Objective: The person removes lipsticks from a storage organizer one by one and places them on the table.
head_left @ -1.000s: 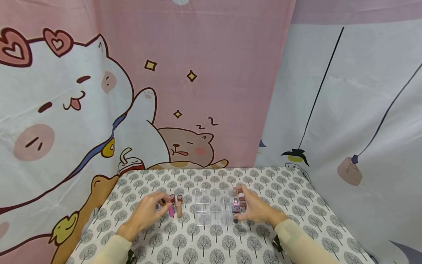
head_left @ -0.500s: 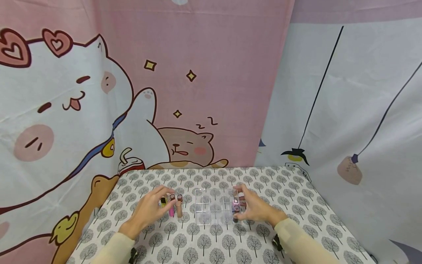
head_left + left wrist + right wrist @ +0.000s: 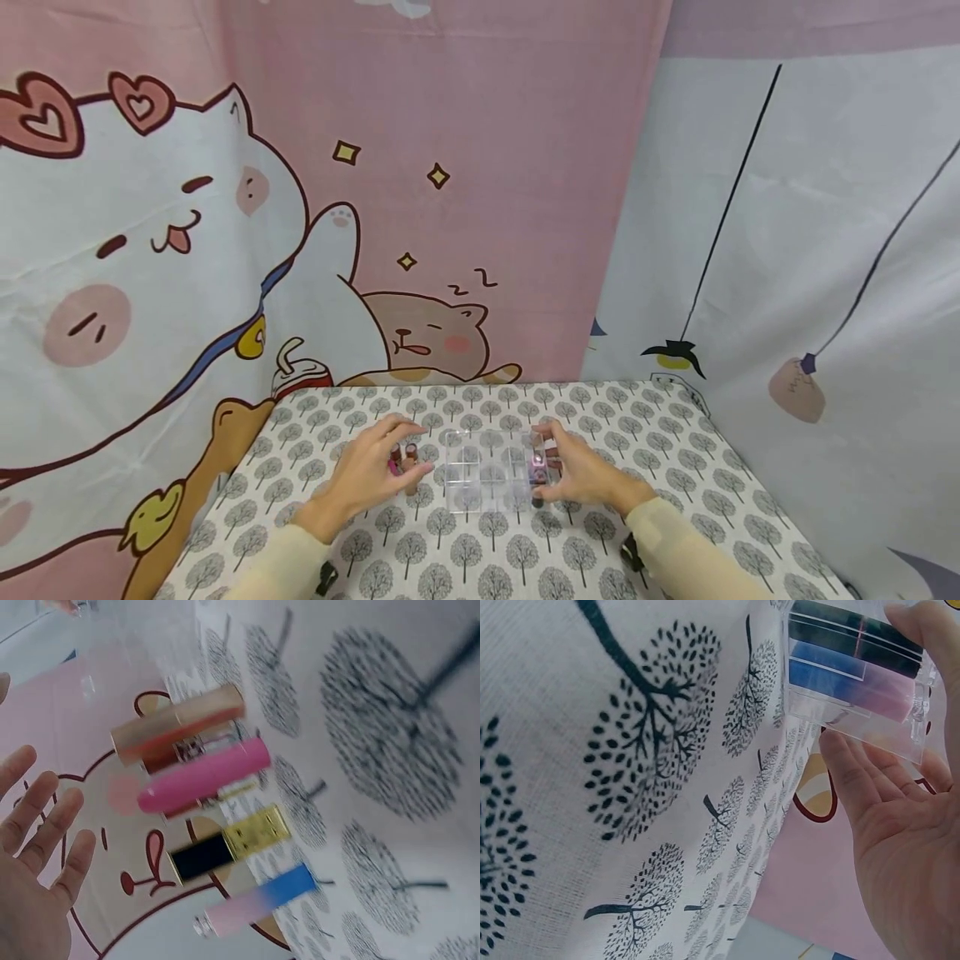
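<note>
In the head view my left hand [image 3: 369, 473] hovers with thumb and fingers spread over a small group of lip product tubes, holding none. The left wrist view shows a tan tube [image 3: 181, 721], a bright pink tube [image 3: 206, 775], a gold tube with a black cap [image 3: 229, 844] and a blue-to-pink tube [image 3: 259, 900] side by side. Just to their right lies a clear compartmented organizer [image 3: 462, 461]. My right hand [image 3: 579, 468] grips its right end between thumb and fingers. Inside that end sit a dark tube [image 3: 829, 628] and another blue-to-pink tube [image 3: 855, 682].
A white tablecloth [image 3: 495, 554] with grey trees covers the table. Behind it hangs a pink cartoon curtain [image 3: 517, 208], and a whitish one [image 3: 720, 208] is on the right. Dark red tubes [image 3: 412, 450] stand behind the front ones.
My left hand has drawn off the tubes at the left and shifted right, toward the organizer, its fingers spreading wider. My right hand stays on the organizer's right end.
</note>
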The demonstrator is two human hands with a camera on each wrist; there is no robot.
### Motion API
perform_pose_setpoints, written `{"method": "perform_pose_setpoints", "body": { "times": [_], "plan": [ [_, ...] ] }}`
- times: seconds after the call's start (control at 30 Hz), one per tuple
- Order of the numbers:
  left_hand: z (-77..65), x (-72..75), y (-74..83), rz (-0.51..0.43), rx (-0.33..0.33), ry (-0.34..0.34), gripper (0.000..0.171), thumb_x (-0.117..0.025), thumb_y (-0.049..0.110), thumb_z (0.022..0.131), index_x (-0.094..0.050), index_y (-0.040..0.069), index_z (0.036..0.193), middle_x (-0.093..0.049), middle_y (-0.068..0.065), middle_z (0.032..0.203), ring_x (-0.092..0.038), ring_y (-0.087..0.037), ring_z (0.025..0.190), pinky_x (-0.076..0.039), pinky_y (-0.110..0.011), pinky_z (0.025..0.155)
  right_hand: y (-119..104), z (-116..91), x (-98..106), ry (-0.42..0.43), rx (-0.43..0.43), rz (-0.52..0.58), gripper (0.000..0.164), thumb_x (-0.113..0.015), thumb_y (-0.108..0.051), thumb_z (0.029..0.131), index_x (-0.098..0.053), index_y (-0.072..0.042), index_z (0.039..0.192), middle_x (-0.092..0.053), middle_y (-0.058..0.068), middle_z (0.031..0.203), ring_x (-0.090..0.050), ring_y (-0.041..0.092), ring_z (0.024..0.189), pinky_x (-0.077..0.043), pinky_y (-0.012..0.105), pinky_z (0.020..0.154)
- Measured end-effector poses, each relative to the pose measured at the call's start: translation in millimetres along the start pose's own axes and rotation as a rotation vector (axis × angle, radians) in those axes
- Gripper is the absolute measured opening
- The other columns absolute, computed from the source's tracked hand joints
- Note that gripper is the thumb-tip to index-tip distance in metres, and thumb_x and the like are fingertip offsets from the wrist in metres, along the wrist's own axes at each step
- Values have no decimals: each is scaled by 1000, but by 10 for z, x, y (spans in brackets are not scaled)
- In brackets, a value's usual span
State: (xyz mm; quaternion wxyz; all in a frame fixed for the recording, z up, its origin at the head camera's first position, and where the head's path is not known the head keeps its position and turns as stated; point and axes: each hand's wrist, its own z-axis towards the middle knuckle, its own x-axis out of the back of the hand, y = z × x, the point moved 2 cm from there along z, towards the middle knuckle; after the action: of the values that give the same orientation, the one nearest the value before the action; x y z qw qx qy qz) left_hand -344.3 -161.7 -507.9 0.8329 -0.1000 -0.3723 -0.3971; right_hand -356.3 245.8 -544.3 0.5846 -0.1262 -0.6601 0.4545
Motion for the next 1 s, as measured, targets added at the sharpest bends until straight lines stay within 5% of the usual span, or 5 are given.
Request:
{"method": "perform_pose_setpoints", "body": {
  "times": [0.23, 0.37, 0.47, 0.8, 1.0],
  "plan": [
    [132, -143, 186, -75, 13, -87, 60, -95, 48, 95, -78, 18, 144, -77, -1, 136, -58, 6, 71, -56, -17, 71, 3, -45, 15, -14, 12, 1, 107, -103, -21, 92, -35, -7, 173, -54, 28, 167, -65, 52, 151, -60, 55, 126],
    [199, -249, 280, -77, 19, -131, 61, -90, 55, 98, -76, 23, 148, -76, 1, 142, -75, -9, 97, -68, -30, 88, 3, -56, 42, -33, 31, 16, 108, -102, -20, 92, -33, -6, 173, -52, 31, 168, -64, 55, 152, -58, 57, 127],
    [241, -330, 364, -92, 51, -176, 60, -87, 58, 101, -74, 28, 151, -74, 4, 144, -76, -18, 124, -70, -44, 105, 7, -66, 60, -55, 37, 29, 109, -102, -19, 92, -32, -6, 175, -51, 32, 169, -62, 56, 153, -57, 59, 129],
    [410, -546, 592, -163, 44, -258, 57, -85, 53, 105, -72, 28, 154, -74, 3, 147, -75, -17, 129, -69, -42, 111, 23, -41, 90, -72, 42, 26, 108, -102, -16, 91, -33, -11, 174, -52, 29, 170, -62, 55, 153, -56, 64, 130],
    [495, -662, 684, -208, 56, -300, 55, -85, 51, 106, -71, 29, 155, -74, 4, 147, -77, -18, 124, -72, -35, 101, 40, -6, 91, -64, 29, 16, 110, -103, -19, 88, -34, -16, 174, -55, 24, 171, -64, 51, 153, -58, 58, 129]
  ]
}}
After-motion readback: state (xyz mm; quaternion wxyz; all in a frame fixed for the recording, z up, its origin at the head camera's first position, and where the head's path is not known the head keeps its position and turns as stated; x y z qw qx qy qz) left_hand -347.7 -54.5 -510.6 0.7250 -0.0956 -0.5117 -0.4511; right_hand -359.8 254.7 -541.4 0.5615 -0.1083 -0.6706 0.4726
